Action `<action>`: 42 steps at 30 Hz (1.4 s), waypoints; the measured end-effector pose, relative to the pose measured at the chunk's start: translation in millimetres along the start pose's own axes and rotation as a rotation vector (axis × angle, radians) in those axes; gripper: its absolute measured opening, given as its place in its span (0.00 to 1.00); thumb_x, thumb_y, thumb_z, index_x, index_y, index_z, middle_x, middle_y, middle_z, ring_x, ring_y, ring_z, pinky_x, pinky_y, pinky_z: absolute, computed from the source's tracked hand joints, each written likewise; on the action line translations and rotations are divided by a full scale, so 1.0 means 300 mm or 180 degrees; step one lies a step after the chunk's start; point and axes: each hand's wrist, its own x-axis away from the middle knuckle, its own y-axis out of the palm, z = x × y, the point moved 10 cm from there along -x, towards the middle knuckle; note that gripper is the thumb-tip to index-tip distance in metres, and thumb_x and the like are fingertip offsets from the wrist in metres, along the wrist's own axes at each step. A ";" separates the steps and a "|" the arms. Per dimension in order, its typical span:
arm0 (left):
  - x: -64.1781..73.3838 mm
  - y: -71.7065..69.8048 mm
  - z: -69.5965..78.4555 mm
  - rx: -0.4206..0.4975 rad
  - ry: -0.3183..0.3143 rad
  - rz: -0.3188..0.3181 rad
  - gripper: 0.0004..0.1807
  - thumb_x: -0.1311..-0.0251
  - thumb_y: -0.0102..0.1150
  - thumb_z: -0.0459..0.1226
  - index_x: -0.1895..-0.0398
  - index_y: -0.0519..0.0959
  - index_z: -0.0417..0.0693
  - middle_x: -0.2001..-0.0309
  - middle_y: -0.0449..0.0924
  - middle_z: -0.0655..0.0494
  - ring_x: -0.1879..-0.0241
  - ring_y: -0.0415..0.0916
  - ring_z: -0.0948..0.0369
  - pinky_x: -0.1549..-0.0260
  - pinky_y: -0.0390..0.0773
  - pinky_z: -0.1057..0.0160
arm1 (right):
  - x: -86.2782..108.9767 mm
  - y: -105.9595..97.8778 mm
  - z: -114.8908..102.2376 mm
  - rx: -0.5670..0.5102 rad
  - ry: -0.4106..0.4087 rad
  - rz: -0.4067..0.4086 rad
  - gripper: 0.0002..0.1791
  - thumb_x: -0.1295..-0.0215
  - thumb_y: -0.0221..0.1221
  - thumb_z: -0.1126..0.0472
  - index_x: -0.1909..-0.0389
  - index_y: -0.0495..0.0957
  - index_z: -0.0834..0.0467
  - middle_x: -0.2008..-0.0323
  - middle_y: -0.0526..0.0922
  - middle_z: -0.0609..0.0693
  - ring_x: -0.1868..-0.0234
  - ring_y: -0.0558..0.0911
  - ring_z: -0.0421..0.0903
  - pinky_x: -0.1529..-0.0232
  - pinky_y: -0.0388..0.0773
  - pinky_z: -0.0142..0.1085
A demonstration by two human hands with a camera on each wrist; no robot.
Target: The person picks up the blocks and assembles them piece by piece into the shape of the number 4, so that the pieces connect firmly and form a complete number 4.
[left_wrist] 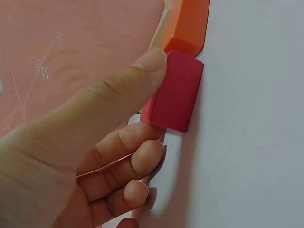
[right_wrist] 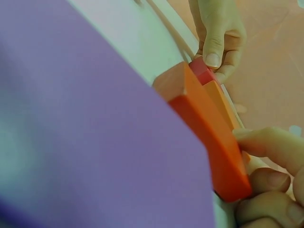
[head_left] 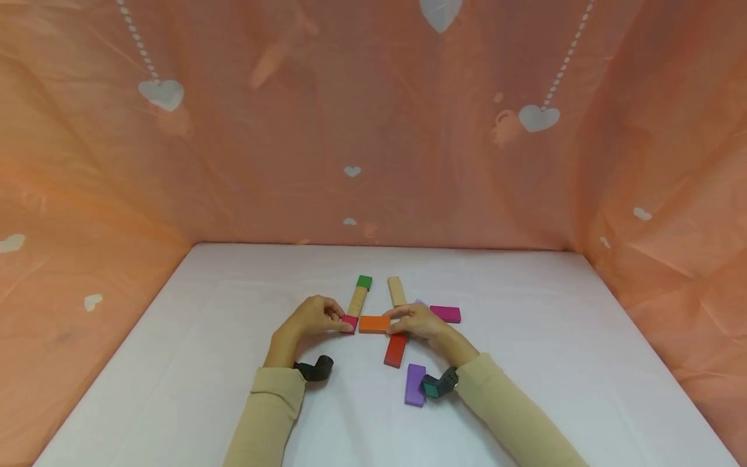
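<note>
In the head view my left hand [head_left: 312,316] pinches a small crimson block [head_left: 349,322] between thumb and fingers. The left wrist view shows the thumb on one side of that crimson block [left_wrist: 176,90], with the other fingers curled below it. Just right of it lies an orange block [head_left: 375,324], close to the crimson one. My right hand [head_left: 419,322] holds the orange block's right end between thumb and index finger. A red block [head_left: 395,351] lies just below the right hand. Behind the crimson block, a plain wooden block [head_left: 358,301] runs back to a green block [head_left: 364,281].
Another plain wooden block [head_left: 396,291] lies behind the right hand. To its right is a magenta block [head_left: 445,314], with a lilac piece partly hidden beside it. A purple block [head_left: 415,385] lies near the right wrist's camera [head_left: 440,383]. Orange cloth [head_left: 373,143] hangs behind the white table [head_left: 175,389].
</note>
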 end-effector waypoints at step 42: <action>-0.008 0.003 0.016 0.0211 0.0209 -0.0026 0.20 0.53 0.74 0.43 0.60 0.81 0.40 0.72 0.75 0.55 0.70 0.68 0.62 0.66 0.69 0.67 | 0.003 0.000 -0.007 0.0020 -0.0099 -0.0027 0.22 0.50 0.68 0.65 0.50 0.83 0.58 0.37 0.73 0.58 0.42 0.69 0.50 0.39 0.67 0.44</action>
